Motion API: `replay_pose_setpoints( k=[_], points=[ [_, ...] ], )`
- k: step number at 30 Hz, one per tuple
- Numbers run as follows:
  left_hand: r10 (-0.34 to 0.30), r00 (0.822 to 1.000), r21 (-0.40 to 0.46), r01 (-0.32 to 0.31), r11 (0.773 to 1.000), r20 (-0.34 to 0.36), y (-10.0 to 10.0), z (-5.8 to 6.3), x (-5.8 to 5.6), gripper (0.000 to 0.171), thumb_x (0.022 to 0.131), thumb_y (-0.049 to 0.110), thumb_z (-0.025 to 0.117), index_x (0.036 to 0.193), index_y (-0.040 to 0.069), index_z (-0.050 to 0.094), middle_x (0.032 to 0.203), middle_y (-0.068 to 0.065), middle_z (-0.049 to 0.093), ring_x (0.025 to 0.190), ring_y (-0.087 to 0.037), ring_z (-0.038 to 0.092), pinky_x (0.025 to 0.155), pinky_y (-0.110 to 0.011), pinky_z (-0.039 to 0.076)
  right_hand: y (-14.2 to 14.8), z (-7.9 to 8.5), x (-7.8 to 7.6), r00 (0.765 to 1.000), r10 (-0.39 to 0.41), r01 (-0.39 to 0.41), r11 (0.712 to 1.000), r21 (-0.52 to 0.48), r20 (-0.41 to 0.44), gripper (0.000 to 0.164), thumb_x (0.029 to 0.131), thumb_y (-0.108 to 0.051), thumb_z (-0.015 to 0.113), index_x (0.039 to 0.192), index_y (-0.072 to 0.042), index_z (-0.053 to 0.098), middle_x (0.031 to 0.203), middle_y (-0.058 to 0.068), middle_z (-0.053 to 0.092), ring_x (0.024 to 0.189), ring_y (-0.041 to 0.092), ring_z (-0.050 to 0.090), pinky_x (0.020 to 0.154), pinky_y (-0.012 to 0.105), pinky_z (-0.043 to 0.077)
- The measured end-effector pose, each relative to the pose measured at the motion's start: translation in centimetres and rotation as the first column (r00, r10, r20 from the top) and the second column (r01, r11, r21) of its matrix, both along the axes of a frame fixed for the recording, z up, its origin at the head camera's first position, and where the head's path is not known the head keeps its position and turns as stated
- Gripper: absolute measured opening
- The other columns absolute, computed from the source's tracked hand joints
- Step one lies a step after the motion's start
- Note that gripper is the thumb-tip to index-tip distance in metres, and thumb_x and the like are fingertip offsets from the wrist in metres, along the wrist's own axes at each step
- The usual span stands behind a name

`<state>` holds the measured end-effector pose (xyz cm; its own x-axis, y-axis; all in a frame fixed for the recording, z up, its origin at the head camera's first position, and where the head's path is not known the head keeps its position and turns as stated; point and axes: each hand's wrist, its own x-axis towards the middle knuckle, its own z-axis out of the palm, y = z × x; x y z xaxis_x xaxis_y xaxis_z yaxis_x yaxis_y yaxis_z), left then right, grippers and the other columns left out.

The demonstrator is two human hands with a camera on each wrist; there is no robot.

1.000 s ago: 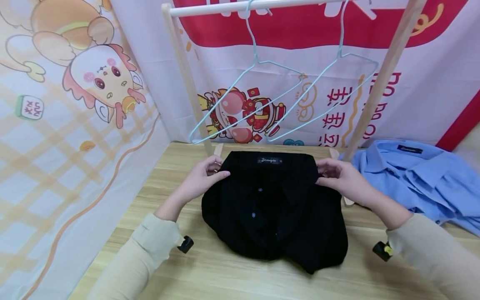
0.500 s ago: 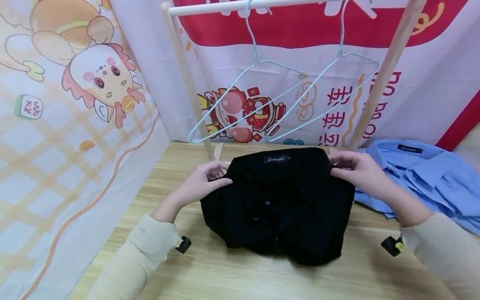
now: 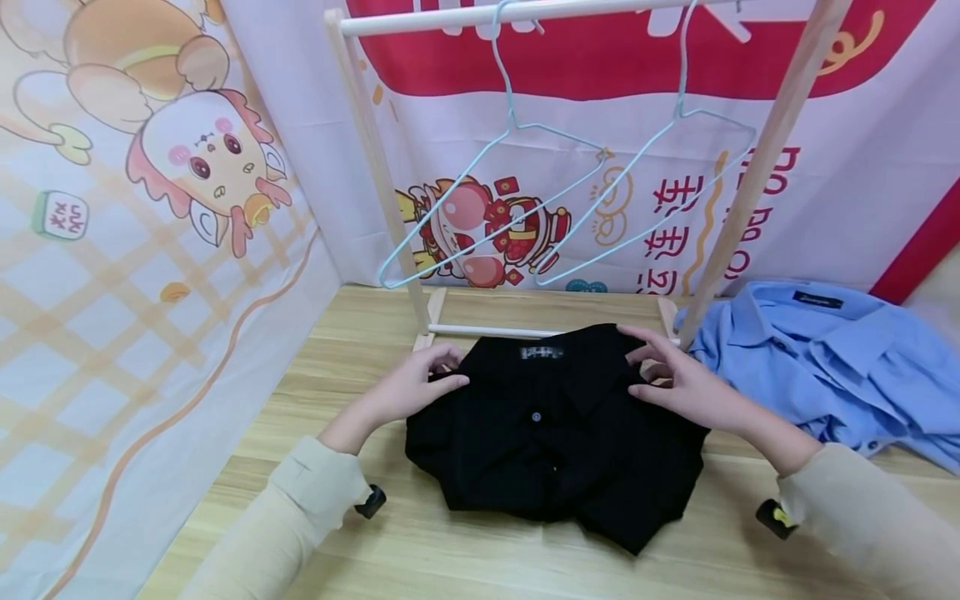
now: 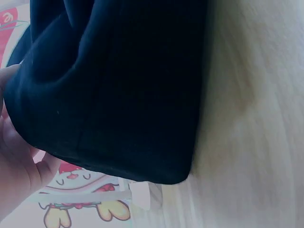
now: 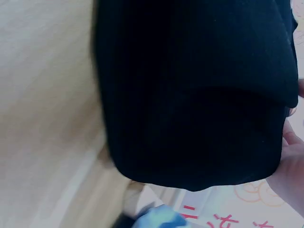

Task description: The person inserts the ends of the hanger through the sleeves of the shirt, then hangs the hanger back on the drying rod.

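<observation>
A black button-up shirt (image 3: 555, 450), bunched into a folded heap, is in front of me with its collar and label at the far side. My left hand (image 3: 408, 387) pinches the cloth at its left shoulder, thumb on top. At the right shoulder, my right hand (image 3: 686, 379) has its thumb and curled fingers about the cloth, spread wider than those of the left. In the left wrist view, the dark cloth (image 4: 128, 99) hides part of the left hand (image 4: 21, 166). The right wrist view shows the shirt (image 5: 199, 109) covering most of the right hand (image 5: 289, 166).
Behind the shirt stands a wooden rack (image 3: 742, 208) with a white rail (image 3: 570, 10). Two light-blue wire hangers (image 3: 480, 158) hang from it. A folded blue shirt (image 3: 840, 358) lies at the right on the wood-grain table (image 3: 315, 358). Printed cloth (image 3: 150, 292) walls the left side.
The shirt's collar first rose and shifted right, then came down nearer to me, uncovering the rack's lower bar. Both hands moved with it; the right hand's fingers have spread.
</observation>
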<state>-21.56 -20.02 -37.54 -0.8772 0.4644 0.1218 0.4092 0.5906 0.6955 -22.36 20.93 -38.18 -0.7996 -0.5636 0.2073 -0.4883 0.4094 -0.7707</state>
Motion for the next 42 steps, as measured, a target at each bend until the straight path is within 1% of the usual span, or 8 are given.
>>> replay_pose_setpoints(
  k=[8,15,21,25,29,35,39,42],
  points=[
    [-0.046,0.999,0.021,0.046,0.999,0.004,0.7,0.2,0.1,0.029,0.098,0.012,0.07,0.125,0.006,0.06,0.118,-0.009,0.065,0.112,-0.025,0.062,0.1,-0.048,0.048,-1.4,0.9,0.1,1.0,-0.024,0.021,0.988,0.151,0.018,0.049,0.104,-0.025,0.061,0.15,-0.014,0.05,0.136,0.02,0.055,0.1,0.024,0.063,0.083,0.045,0.052],
    [-0.154,0.987,-0.019,0.154,0.988,0.038,1.3,1.1,0.2,0.066,0.098,0.011,0.061,0.158,0.019,0.036,0.138,-0.01,0.057,0.118,-0.025,0.057,0.102,-0.05,0.047,-2.4,0.6,-0.7,0.997,0.038,-0.05,0.978,0.201,0.065,0.061,0.1,-0.022,0.07,0.154,-0.015,0.043,0.15,0.019,0.047,0.128,0.039,0.051,0.101,0.059,0.044],
    [-0.143,0.99,-0.143,0.141,0.98,-0.002,1.7,1.3,0.5,0.045,0.098,0.025,0.071,0.139,0.015,0.055,0.121,-0.004,0.064,0.107,-0.021,0.062,0.095,-0.044,0.051,-2.3,1.1,-0.6,0.997,0.063,-0.073,0.968,0.239,0.048,0.047,0.096,-0.008,0.071,0.138,-0.013,0.051,0.134,0.015,0.055,0.088,0.021,0.056,0.079,0.04,0.048],
    [-0.193,0.98,-0.198,0.179,0.964,-0.054,1.4,0.7,0.4,0.029,0.094,0.014,0.076,0.115,0.013,0.056,0.11,-0.001,0.062,0.1,-0.017,0.065,0.092,-0.038,0.053,-1.9,1.5,-0.5,0.996,0.083,-0.089,0.968,0.233,0.039,0.037,0.096,-0.004,0.07,0.127,-0.01,0.051,0.115,0.012,0.059,0.071,0.015,0.051,0.066,0.032,0.047],
    [-0.215,0.975,-0.113,0.209,0.971,-0.048,0.9,0.4,0.1,0.025,0.094,0.004,0.072,0.1,0.012,0.049,0.097,-0.002,0.055,0.09,-0.016,0.062,0.085,-0.039,0.052,-1.3,1.6,-0.5,0.989,0.126,-0.137,0.974,0.181,0.072,0.029,0.093,0.007,0.065,0.111,-0.009,0.049,0.101,0.008,0.056,0.069,0.013,0.051,0.062,0.029,0.044],
    [-0.188,0.979,0.082,0.181,0.98,0.078,0.5,1.8,0.0,0.04,0.092,0.011,0.076,0.105,0.012,0.039,0.093,-0.004,0.046,0.078,-0.018,0.052,0.077,-0.037,0.045,-0.7,2.0,-0.7,0.961,0.231,-0.252,0.958,0.138,0.15,0.034,0.083,0.015,0.057,0.093,-0.012,0.038,0.086,0.002,0.036,0.065,0.009,0.035,0.06,0.03,0.032],
    [-0.237,0.965,0.17,0.216,0.961,0.116,0.4,2.4,0.1,0.042,0.089,0.008,0.08,0.1,0.011,0.04,0.091,-0.003,0.042,0.074,-0.018,0.047,0.072,-0.032,0.041,0.1,2.3,-1.1,0.917,0.361,-0.377,0.923,0.072,0.173,0.036,0.09,-0.001,0.074,0.091,-0.012,0.039,0.084,0.004,0.037,0.065,0.012,0.036,0.059,0.032,0.033],
    [-0.311,0.946,0.201,0.289,0.936,0.088,0.2,2.2,0.0,0.029,0.09,-0.002,0.075,0.093,0.008,0.048,0.093,-0.003,0.046,0.082,-0.017,0.05,0.077,-0.029,0.047,0.6,2.4,-1.3,0.875,0.456,-0.463,0.887,0.001,0.161,0.028,0.091,0.002,0.072,0.093,-0.01,0.046,0.088,0.007,0.044,0.073,0.016,0.045,0.063,0.031,0.042]
  ],
)
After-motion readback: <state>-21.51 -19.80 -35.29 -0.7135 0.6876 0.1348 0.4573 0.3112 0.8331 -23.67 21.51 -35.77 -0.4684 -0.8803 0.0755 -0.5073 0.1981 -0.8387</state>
